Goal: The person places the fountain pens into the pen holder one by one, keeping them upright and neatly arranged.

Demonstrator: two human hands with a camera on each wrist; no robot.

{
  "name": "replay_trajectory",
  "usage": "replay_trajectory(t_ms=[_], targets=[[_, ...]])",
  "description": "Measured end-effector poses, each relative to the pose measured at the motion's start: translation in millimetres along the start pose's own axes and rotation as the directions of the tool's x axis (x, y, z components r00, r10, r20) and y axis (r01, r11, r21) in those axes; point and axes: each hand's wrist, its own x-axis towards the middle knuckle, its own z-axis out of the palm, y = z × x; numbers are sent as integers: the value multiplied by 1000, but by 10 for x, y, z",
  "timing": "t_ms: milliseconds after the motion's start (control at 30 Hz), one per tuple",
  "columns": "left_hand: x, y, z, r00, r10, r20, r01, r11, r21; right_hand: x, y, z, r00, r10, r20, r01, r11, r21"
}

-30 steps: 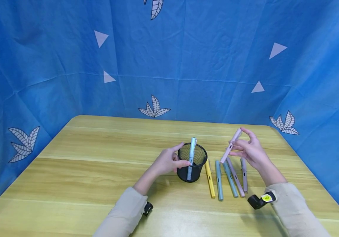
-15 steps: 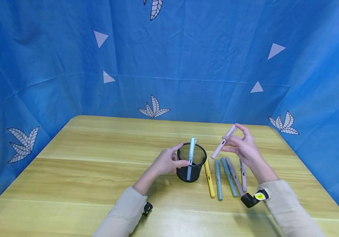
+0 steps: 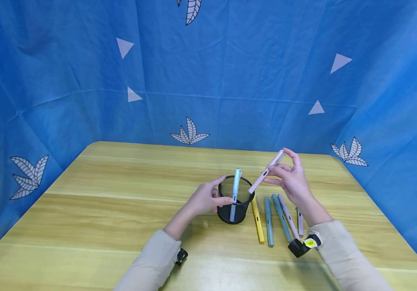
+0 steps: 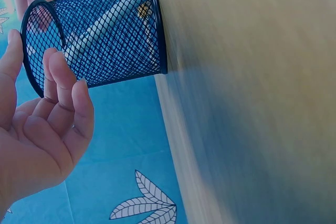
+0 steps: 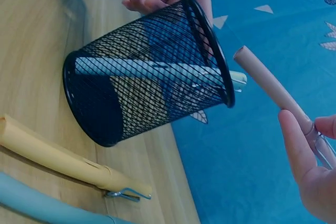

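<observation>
My left hand [image 3: 205, 198] grips a black mesh pen holder [image 3: 244, 211] at its rim, thumb and forefinger spread around the near side; the holder stands upright on the table. Inside it leans a light blue pen [image 3: 236, 184], its capped end above the rim. Between thumb and fingers, my right hand [image 3: 295, 184] pinches a pale pink pen [image 3: 265, 172], tilted with its lower end at the holder's right rim in the head view. In the right wrist view, that pink pen [image 5: 273, 85] appears just outside the holder's mouth [image 5: 210, 51].
Right of the holder lie a yellow pen [image 3: 258, 224], two blue-green pens, one nearer the yellow [image 3: 269, 226] and one beyond [image 3: 282, 218], and two lilac pens, the inner [image 3: 288, 216] and outer [image 3: 300, 224]. A blue patterned cloth [image 3: 230, 81] hangs behind the wooden table [image 3: 102, 214].
My right hand has carried the pale pink pen leftward and slightly up, from above the lying pens to the holder's rim. The left hand and the holder stay put.
</observation>
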Motion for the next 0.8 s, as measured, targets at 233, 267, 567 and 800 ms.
replay_trajectory(t_ms=[233,267,567,800], targets=[[1,6,0,1000,0,0,0,1000,-12,-4,83,76,1000,-4,-18,2,998,-63],[0,9,0,1000,0,0,0,1000,-14,-3,95,87,1000,-4,-22,2,997,-73],[-2,0,0,1000,4,3,-4,1000,-16,13,175,165,998,-45,-32,39,987,-157],[1,-3,-4,1000,0,4,1,1000,-31,6,214,204,996,-89,-9,84,962,-261]])
